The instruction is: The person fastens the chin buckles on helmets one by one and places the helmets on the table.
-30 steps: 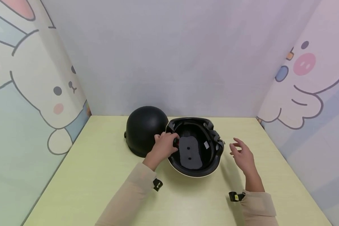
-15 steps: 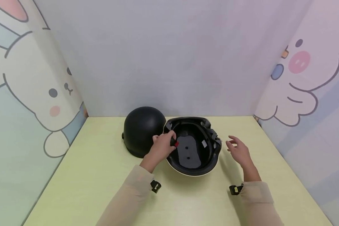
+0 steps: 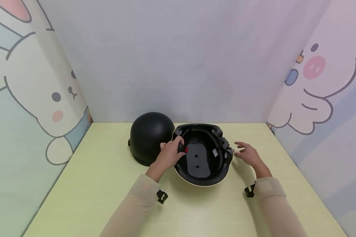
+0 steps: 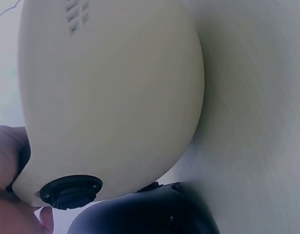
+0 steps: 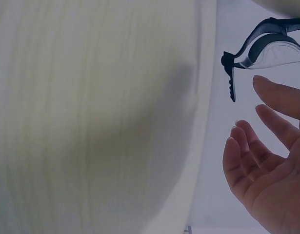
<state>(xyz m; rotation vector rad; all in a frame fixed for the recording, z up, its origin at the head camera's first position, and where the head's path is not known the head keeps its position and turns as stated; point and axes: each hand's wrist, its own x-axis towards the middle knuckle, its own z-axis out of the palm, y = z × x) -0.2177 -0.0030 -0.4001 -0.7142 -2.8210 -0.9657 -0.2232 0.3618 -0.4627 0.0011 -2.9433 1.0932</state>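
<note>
A cream-shelled helmet (image 3: 209, 181) lies with its hollow facing up, showing black lining and a grey pad. My left hand (image 3: 167, 154) grips its left rim, next to a black part with a red bit. In the left wrist view, fingers (image 4: 8, 156) hold the edge of the pale shell (image 4: 115, 97), near a round dark fitting (image 4: 71, 191). At the other side, my right hand (image 3: 249, 154) has relaxed fingers close to the right rim. The right wrist view shows this hand (image 5: 271, 170) apart from a dark strap with a buckle-like end (image 5: 229, 61).
A black helmet (image 3: 151, 138), dome up, stands directly left of the cream one. Both are on a pale yellow-green table (image 3: 86, 197). A plain pale curtain (image 3: 178, 65) rises behind, with cartoon-printed panels (image 3: 323, 65) at the sides.
My right hand has moved left toward the helmet's right rim. The left hand keeps its grip at the left rim; the red bit beside it has come into clearer view.
</note>
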